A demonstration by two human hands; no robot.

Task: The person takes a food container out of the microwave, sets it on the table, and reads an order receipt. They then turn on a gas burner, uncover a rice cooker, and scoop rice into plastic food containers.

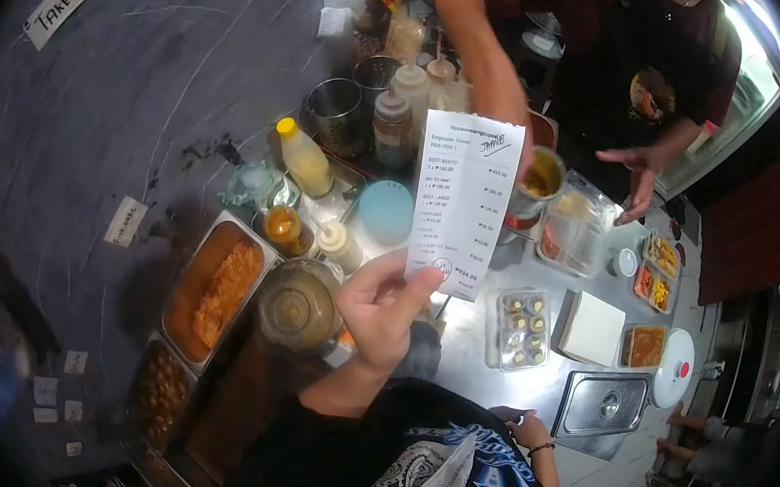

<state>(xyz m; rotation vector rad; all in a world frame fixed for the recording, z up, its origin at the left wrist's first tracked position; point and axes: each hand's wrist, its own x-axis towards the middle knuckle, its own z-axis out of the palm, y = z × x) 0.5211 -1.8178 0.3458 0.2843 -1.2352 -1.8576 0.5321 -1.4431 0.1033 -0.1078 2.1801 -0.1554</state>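
Observation:
My left hand [383,313] pinches the lower edge of a printed paper receipt [464,204] between thumb and fingers. The receipt is upright and faces me, with a handwritten word near its top and a circled mark near its bottom. Low on the right, by the counter edge, is my right hand [532,431], with a dark bracelet at the wrist. Its fingers are curled against something dark that I cannot make out. Behind the receipt stand sauce bottles [409,90] and a blue round lid [384,213].
A co-worker's arm [492,56] reaches over a metal cup [540,175]; their other hand [641,169] is open near clear containers [579,229]. A tray of rolls [524,329], a white box [593,327], a steel lid [604,405] and food pans [216,293] lie around.

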